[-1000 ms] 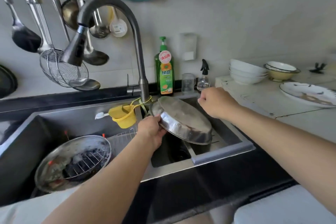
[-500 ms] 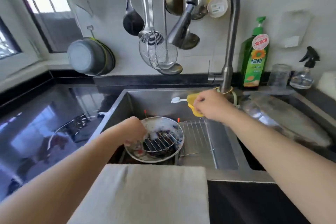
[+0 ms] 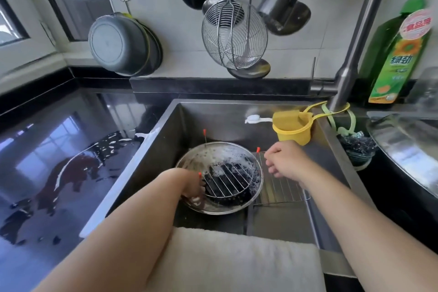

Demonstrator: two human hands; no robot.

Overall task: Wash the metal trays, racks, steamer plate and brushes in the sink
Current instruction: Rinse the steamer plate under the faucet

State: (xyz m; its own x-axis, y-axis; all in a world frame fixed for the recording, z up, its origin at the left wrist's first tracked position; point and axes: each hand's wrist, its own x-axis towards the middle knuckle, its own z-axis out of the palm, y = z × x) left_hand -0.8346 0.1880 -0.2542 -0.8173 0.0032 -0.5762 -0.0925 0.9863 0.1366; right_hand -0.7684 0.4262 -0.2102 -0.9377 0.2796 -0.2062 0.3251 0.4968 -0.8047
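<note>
A round metal tray (image 3: 189, 161) lies tilted in the left sink basin, wet with suds. Inside it sits a round wire rack (image 3: 227, 180) with red-tipped legs. My left hand (image 3: 190, 185) reaches into the tray's left side, its fingers curled at the rack's edge. A flat rectangular wire rack (image 3: 279, 191) lies just right of the tray. My right hand (image 3: 286, 161) hovers over it with curled fingers and holds nothing. Another metal tray (image 3: 403, 144) leans in the right basin. A white brush (image 3: 257, 119) pokes out beside the yellow cup (image 3: 290, 129).
The faucet (image 3: 355, 54) rises at the back right, its spray head overhead among hanging ladles and a wire skimmer (image 3: 233, 35). A green soap bottle (image 3: 398, 54) stands behind the sink. A towel (image 3: 237, 261) drapes the front edge. The black counter (image 3: 59, 161) on the left is wet.
The view swung left from the right basin to the left one. My left hand let go of the large tray and reached into the round tray. My right hand dropped from the yellow cup.
</note>
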